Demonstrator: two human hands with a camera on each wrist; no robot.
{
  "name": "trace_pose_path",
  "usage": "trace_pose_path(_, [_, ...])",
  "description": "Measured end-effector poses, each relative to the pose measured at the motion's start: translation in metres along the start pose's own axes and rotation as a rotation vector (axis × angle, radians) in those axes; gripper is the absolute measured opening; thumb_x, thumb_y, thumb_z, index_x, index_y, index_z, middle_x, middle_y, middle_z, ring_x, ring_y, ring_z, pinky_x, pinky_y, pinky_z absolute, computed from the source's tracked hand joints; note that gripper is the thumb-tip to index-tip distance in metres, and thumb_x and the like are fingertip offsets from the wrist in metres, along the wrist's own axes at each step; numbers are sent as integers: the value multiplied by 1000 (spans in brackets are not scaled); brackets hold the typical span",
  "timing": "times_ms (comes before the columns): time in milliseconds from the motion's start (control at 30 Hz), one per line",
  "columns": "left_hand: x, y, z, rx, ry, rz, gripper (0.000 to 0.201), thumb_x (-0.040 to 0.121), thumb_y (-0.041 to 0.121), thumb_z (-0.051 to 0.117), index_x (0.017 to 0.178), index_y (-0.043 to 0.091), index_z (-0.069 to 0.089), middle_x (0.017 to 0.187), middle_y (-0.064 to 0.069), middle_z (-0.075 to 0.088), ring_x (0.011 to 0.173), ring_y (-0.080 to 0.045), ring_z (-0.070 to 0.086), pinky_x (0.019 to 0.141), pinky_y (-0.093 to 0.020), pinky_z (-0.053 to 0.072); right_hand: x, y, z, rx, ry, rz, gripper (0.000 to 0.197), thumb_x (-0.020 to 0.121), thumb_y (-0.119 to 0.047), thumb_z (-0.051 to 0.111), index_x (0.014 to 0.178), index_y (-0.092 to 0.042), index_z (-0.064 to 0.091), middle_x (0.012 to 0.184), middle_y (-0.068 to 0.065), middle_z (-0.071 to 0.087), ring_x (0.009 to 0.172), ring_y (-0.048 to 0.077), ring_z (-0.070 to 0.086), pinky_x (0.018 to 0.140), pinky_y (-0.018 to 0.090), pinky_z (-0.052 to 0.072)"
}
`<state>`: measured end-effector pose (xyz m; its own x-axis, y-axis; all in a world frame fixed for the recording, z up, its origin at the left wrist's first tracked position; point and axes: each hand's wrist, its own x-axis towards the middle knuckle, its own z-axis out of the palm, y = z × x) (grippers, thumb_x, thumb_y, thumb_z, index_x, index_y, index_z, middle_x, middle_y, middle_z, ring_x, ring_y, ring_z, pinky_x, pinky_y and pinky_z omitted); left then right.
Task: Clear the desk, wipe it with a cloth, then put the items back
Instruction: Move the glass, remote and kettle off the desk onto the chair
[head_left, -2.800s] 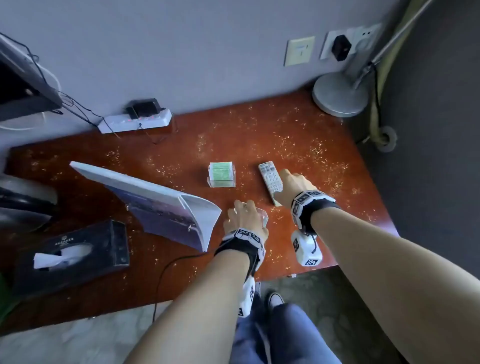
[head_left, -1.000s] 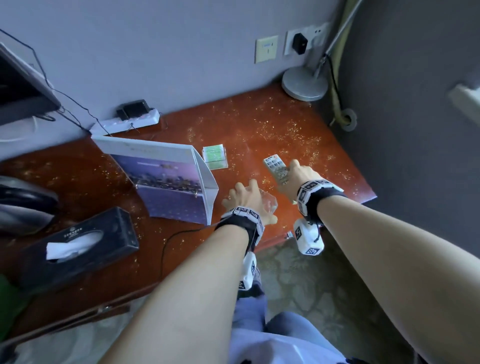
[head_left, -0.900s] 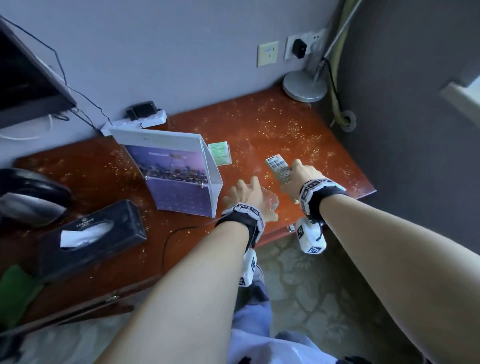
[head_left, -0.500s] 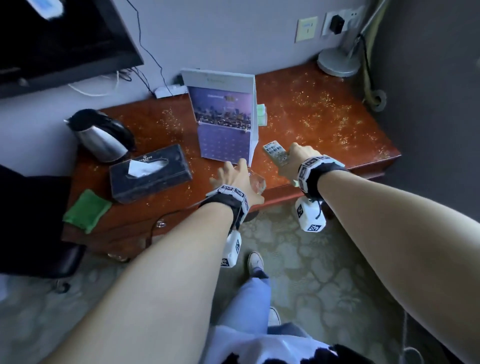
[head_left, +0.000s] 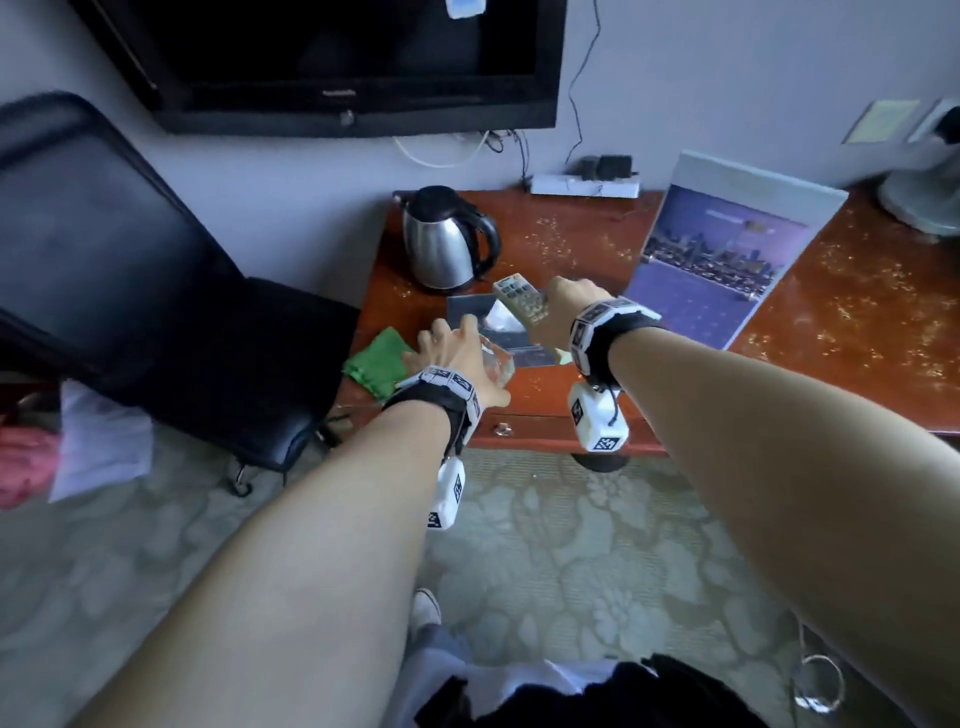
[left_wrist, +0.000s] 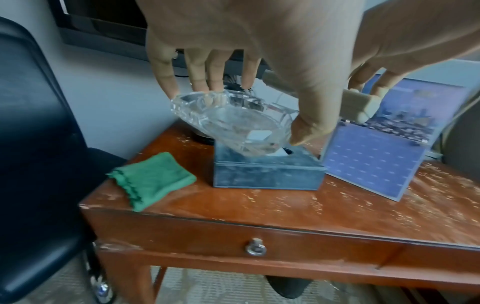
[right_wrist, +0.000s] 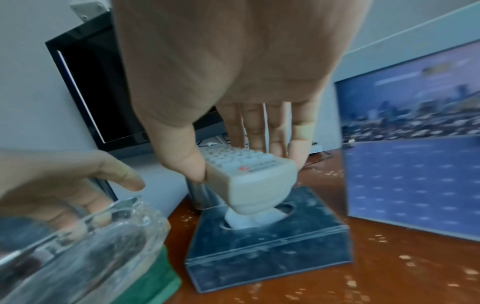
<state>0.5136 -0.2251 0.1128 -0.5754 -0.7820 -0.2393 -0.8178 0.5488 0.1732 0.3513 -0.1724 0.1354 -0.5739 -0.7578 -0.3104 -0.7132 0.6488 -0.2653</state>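
Left hand (head_left: 457, 358) holds what looks like glass; right hand (head_left: 563, 312) holds remote (head_left: 521, 300).

Crumb-strewn wooden desk (head_left: 857, 317): green cloth (head_left: 376, 358) at near left corner, tissue box (left_wrist: 267, 174) beside, kettle (head_left: 441, 239) behind, standing placard (head_left: 727, 260) right, power strip (head_left: 584, 185) far.

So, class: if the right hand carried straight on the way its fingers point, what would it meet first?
Probably the kettle: the right hand, holding the remote, points over the tissue box towards it, though depth is unclear.
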Motion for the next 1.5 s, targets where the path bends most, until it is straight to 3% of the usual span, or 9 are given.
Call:
trace_pose_path(100, [18, -71, -18, 7, 23, -42, 91, 51, 45, 78, 129, 23, 38, 125, -10, 43, 117, -34, 44, 81, -41, 34, 25, -74, 12, 2, -24, -14, 48, 76, -41, 73, 109, -12, 55, 95, 9, 59, 76, 30, 56, 64, 33, 43])
trace_pose_path(300, [47, -197, -41, 13, 7, -131, 95, 50, 52, 81, 129, 24, 38, 124, -8, 44, 116, -33, 46, 86, -46, 38, 60, -199, 38, 17, -31, -62, 53, 70, -44, 74, 110, -15, 56, 98, 11, 61, 77, 30, 54, 66, 32, 44])
trace_pose_path(500, [77, -279, -45, -2, -16, -218, 94, 50, 51, 80, 130, 25, 37, 125, -7, 44, 116, -32, 46, 87, -48, 40, 95, -282, 66, -15, -109, -141, 50, 73, -44, 72, 111, -14, 62, 106, 12, 67, 85, 31, 65, 65, 30, 44])
trace_pose_path(600, [96, -310, -44, -28, -33, -246, 95, 51, 51, 81, 131, 25, 36, 125, -7, 44, 117, -32, 46, 86, -47, 39, 120, -315, 82, -54, -158, -145, 44, 75, -37, 74, 110, -11, 65, 105, 12, 68, 78, 28, 61, 65, 30, 45])
trace_pose_path(700, [123, -343, -44, -31, -63, -280, 100, 50, 51, 80, 135, 26, 33, 128, -8, 43, 119, -32, 45, 89, -48, 40, 154, -345, 99, -71, -195, -154, 30, 76, -35, 74, 94, -13, 65, 99, 11, 69, 74, 27, 63, 61, 29, 47])
trace_pose_path(800, [155, -377, -46, -36, -94, -325, 101, 49, 52, 79, 136, 27, 33, 128, -8, 43, 119, -33, 45, 92, -50, 40, 193, -374, 115, -58, -211, -170, 31, 66, -39, 75, 76, -17, 55, 85, 9, 66, 67, 26, 61, 56, 25, 44])
trace_pose_path(933, [201, -418, -54, -47, -139, -364, 96, 49, 52, 77, 131, 26, 34, 126, -7, 43, 117, -33, 45, 91, -49, 40, 243, -412, 126, -49, -273, -183, 32, 64, -38, 72, 70, -17, 48, 81, 7, 61, 70, 28, 63, 57, 26, 46])
trace_pose_path(1167, [266, -488, -51, -88, -192, -436, 96, 51, 49, 78, 132, 25, 33, 127, -7, 41, 118, -31, 44, 91, -49, 41, 323, -468, 155, -98, -322, -205, 35, 74, -34, 73, 100, -16, 59, 103, 11, 64, 86, 32, 62, 66, 31, 45])
trace_pose_path(1500, [342, -613, -17, -100, -317, -505, 101, 48, 46, 77, 134, 28, 27, 127, -5, 38, 117, -29, 42, 91, -51, 46, 425, -544, 227, -141, -358, -136, 49, 73, -38, 75, 112, -14, 57, 108, 10, 64, 97, 33, 63, 66, 32, 42])
